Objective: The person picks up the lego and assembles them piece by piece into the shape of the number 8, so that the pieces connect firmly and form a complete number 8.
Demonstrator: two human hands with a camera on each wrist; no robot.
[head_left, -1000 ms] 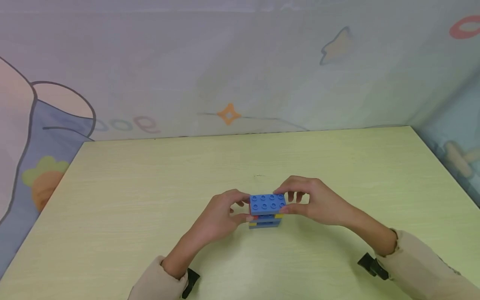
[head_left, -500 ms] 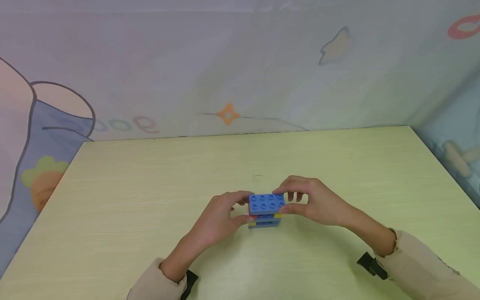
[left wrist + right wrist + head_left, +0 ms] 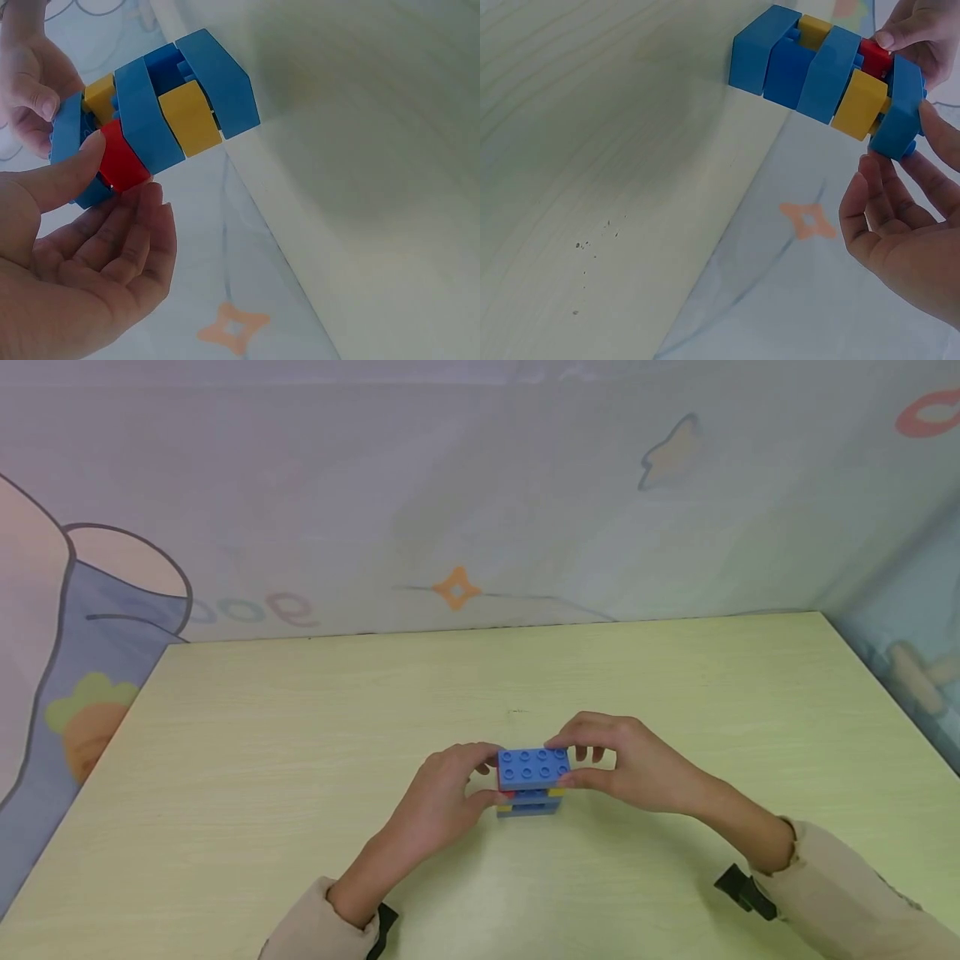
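The counter (image 3: 300, 760) is a pale yellow-green board with a faint wood grain, filling the lower half of the head view and running back to a straight edge across the middle of the frame. A few tiny dark specks sit near its centre. Behind it hangs a soft, washed-out cartoon backdrop (image 3: 375, 485): an orange four-pointed star (image 3: 456, 587) at centre, a yellowish star outlined in blue (image 3: 675, 453) at upper right, part of a red ring (image 3: 930, 414) at the far upper right corner, a carrot-like shape (image 3: 90, 727) at the left edge, and pink-and-blue loops (image 3: 251, 607) at centre left that look like lettering, though I cannot read them as a word. No brand or label shows anywhere.

Just below the centre of the frame stands a small brick stack (image 3: 531, 781), resting on the counter: blue plates layered with yellow and red bricks, a blue studded plate on top. The left hand (image 3: 442, 793) pinches the stack's left end, thumb pressed on the red brick (image 3: 120, 161) in the left wrist view. The right hand (image 3: 626, 764) grips the right end at the top plate, fingers curled over its far edge and thumb on the near side. Beige sleeves (image 3: 847, 893) cover both forearms at the bottom of the frame.
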